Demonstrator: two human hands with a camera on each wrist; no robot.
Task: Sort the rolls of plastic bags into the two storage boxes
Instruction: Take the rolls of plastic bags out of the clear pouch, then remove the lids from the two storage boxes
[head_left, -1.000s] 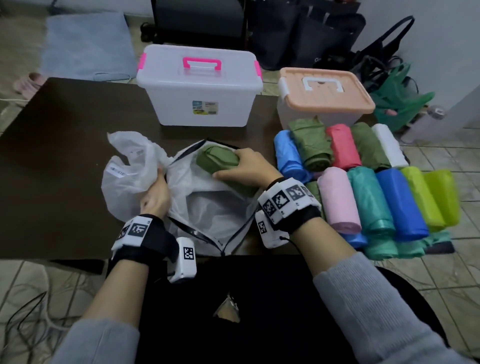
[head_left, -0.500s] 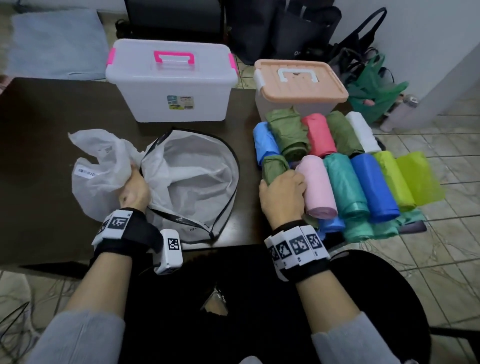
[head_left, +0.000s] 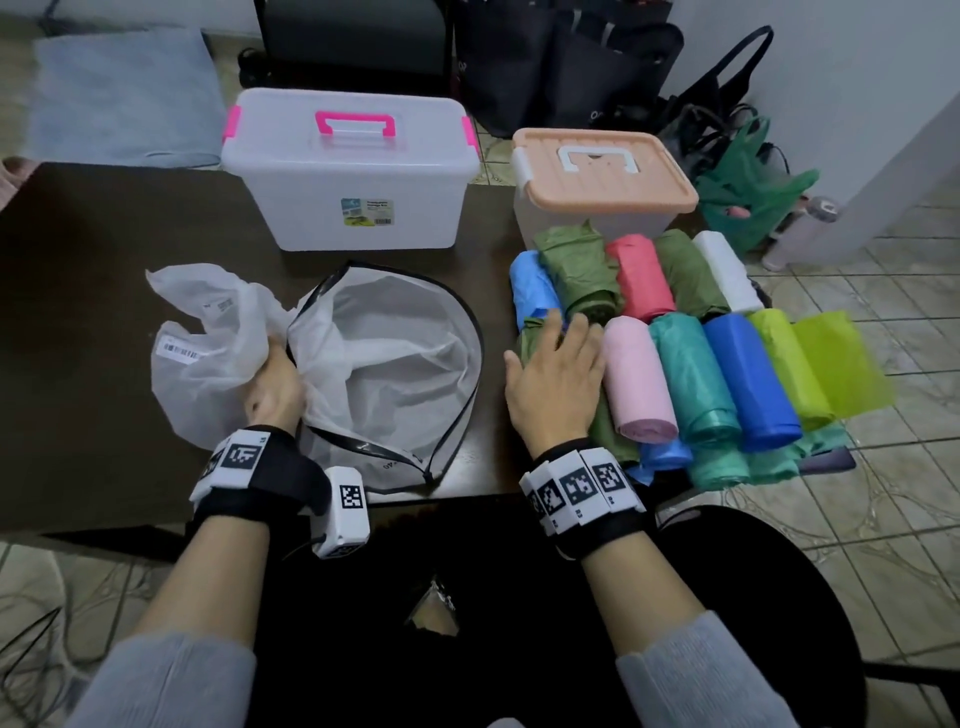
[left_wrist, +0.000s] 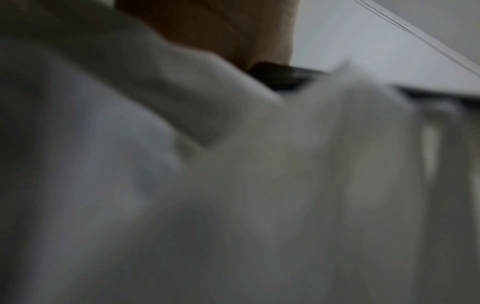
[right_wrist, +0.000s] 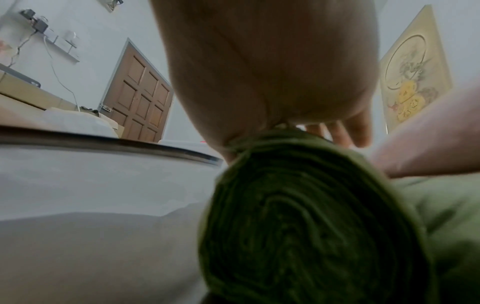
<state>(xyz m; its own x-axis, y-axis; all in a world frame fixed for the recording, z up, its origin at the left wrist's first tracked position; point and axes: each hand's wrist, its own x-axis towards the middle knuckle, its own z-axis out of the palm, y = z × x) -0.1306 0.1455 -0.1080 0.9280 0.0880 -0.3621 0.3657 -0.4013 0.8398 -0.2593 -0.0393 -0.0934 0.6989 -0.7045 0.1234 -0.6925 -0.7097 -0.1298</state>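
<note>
Several rolls of plastic bags lie in two rows at the table's right end, among them a pink roll, a teal roll and a red roll. My right hand rests flat, fingers straight, on an olive green roll at the left of the front row; the roll's spiral end fills the right wrist view under my palm. My left hand grips a crumpled white bag. The clear storage box with pink handle and the peach-lidded box stand behind, lids closed.
A white mesh pouch with black trim lies open and flat between my hands. The dark table stretches left. The front rolls overhang the table's right edge above a tiled floor. Dark bags stand behind.
My right hand carried the olive roll out of the white pouch to the right, laid it beside the pink roll and uncurled its fingers. My left hand kept its grip on the white bag.
</note>
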